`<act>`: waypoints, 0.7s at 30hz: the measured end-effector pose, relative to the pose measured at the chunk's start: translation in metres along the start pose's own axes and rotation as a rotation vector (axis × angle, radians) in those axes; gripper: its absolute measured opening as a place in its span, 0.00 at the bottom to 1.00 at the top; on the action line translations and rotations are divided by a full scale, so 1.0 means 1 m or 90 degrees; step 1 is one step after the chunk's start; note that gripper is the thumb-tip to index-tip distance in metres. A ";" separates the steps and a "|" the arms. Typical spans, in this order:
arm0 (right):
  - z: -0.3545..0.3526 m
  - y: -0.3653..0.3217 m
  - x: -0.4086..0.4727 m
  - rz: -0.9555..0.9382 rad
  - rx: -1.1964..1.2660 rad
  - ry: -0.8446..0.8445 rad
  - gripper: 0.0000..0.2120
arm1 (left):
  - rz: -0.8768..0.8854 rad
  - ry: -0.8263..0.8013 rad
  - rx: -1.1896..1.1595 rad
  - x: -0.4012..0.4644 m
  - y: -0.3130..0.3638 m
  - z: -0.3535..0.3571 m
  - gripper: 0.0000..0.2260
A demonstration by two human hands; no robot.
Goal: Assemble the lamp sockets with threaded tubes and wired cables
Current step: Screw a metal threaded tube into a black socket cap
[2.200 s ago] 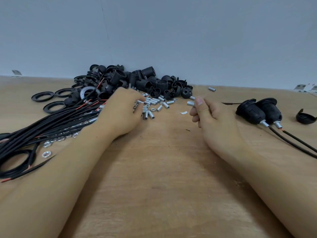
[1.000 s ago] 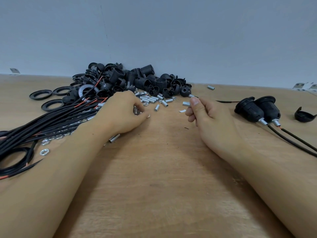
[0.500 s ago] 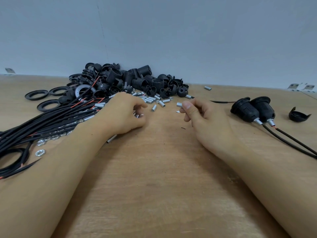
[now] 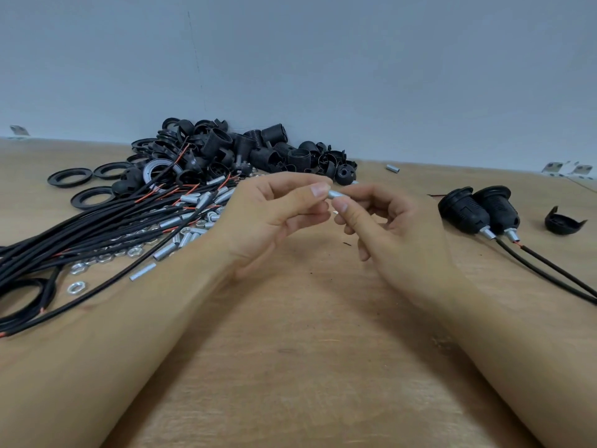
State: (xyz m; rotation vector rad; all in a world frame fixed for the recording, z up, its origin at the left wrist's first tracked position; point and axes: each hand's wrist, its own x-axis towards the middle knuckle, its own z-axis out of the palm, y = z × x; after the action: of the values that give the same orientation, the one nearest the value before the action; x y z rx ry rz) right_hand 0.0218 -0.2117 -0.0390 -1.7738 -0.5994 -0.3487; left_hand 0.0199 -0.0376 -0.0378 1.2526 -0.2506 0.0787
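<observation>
Both hands are meeting above the table, mid-scene. The right hand is pinching a short threaded tube between thumb and forefinger. The left hand is closing thumb and fingertip on the tube's left end; whether it's holding a nut there, can't tell. Tube axis is running left-right, between both fingertips. Cable bundle is lying near-left, nearer the left hand; two finished sockets are sitting right.
</observation>
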 end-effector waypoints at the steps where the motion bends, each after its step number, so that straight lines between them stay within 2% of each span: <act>1: -0.001 0.000 0.000 -0.006 -0.004 0.003 0.04 | -0.005 0.001 -0.002 0.000 -0.001 0.000 0.08; 5: -0.002 0.003 0.000 -0.073 -0.098 0.006 0.05 | -0.030 0.003 0.020 0.000 -0.003 -0.002 0.10; 13: -0.006 0.002 0.002 -0.284 -0.285 0.017 0.06 | -0.070 -0.020 0.038 -0.001 -0.003 -0.004 0.11; 15: -0.007 0.002 0.002 -0.279 -0.297 0.001 0.06 | -0.069 -0.017 0.058 -0.002 -0.002 -0.005 0.11; 19: -0.011 0.002 0.001 -0.183 -0.209 -0.031 0.04 | -0.033 -0.008 0.079 -0.004 -0.001 -0.003 0.10; 21: -0.010 0.000 0.001 -0.213 -0.241 -0.027 0.05 | -0.033 -0.002 0.103 -0.004 0.000 -0.003 0.10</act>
State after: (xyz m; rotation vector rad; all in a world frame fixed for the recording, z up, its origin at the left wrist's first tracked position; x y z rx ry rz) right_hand 0.0232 -0.2214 -0.0358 -2.0442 -0.9098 -0.6923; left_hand 0.0163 -0.0349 -0.0396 1.4198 -0.2173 0.0525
